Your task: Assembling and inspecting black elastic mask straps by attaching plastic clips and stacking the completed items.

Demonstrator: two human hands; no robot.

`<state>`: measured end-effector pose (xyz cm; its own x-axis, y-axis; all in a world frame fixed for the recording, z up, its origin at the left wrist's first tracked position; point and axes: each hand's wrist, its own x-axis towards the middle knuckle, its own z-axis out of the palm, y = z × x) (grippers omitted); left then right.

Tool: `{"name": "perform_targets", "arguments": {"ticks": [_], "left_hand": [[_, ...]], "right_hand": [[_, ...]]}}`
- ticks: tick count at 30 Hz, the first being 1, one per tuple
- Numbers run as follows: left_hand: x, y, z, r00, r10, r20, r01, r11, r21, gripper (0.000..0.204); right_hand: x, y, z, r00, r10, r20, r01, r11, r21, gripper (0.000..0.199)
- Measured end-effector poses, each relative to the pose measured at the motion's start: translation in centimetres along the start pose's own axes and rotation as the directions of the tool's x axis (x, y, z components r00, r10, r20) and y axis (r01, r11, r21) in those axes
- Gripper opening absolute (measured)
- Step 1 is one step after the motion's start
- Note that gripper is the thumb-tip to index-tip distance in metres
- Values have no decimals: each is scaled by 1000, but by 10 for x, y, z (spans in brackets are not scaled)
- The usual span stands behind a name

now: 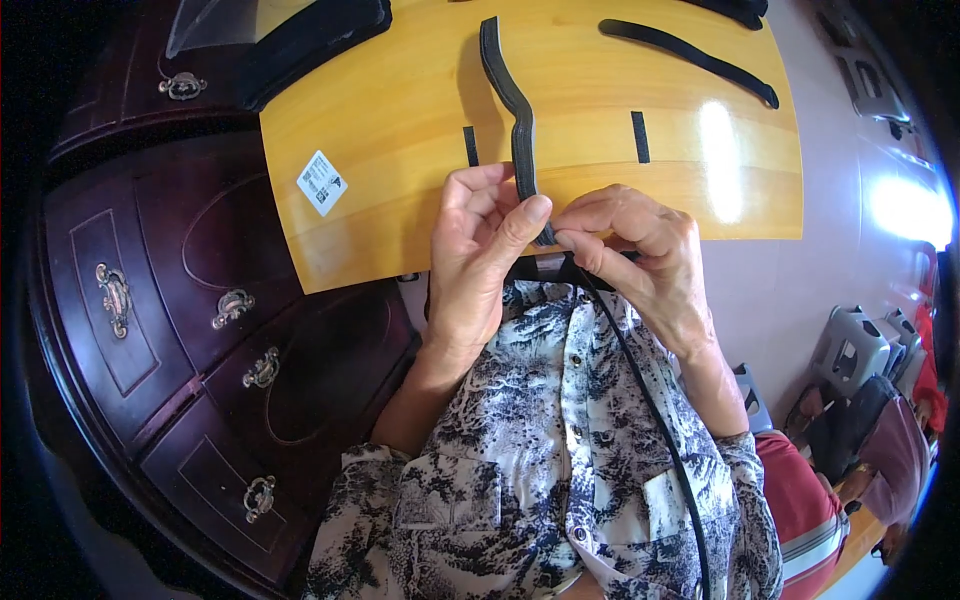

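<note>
Left hand (478, 262) and right hand (632, 252) pinch black strap (518, 120) at board's (400, 110) lower edge, mid frame. Two slots empty; second strap (690, 55) loose, upper right. Looks early.

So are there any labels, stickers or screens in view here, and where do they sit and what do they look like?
Sticker: on the left part of the curved yellow wooden board, left of the left hand; small, white, square, tilted, with dark print and code marks.
No screens, packages or signs can be made out.
</note>
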<state>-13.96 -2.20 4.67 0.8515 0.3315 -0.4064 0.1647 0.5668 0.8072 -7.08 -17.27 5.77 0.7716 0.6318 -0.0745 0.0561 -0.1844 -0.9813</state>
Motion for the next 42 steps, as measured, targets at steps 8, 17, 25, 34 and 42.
{"name": "perform_targets", "arguments": {"ticks": [8, 17, 25, 34, 42], "left_hand": [[0, -6, 2, 991, 133, -15, -130, 985, 117, 42], [2, -6, 1, 994, 110, -28, -104, 983, 153, 41], [2, -5, 4, 998, 64, -2, -64, 993, 100, 38], [0, -5, 1, 999, 38, 32, -42, 993, 112, 35], [-1, -3, -9, 994, -98, 55, 100, 994, -38, 33]], "right_hand": [[-1, 0, 1, 980, 198, 24, -200, 974, 110, 12], [1, 2, 4, 978, 211, 9, -209, 966, 154, 11], [3, -2, 14, 996, -35, -77, 26, 992, -124, 11], [3, 2, 12, 994, -96, -60, 79, 968, -237, 11], [12, 8, 6, 923, 344, 173, -383, 766, 517, 9]]}}
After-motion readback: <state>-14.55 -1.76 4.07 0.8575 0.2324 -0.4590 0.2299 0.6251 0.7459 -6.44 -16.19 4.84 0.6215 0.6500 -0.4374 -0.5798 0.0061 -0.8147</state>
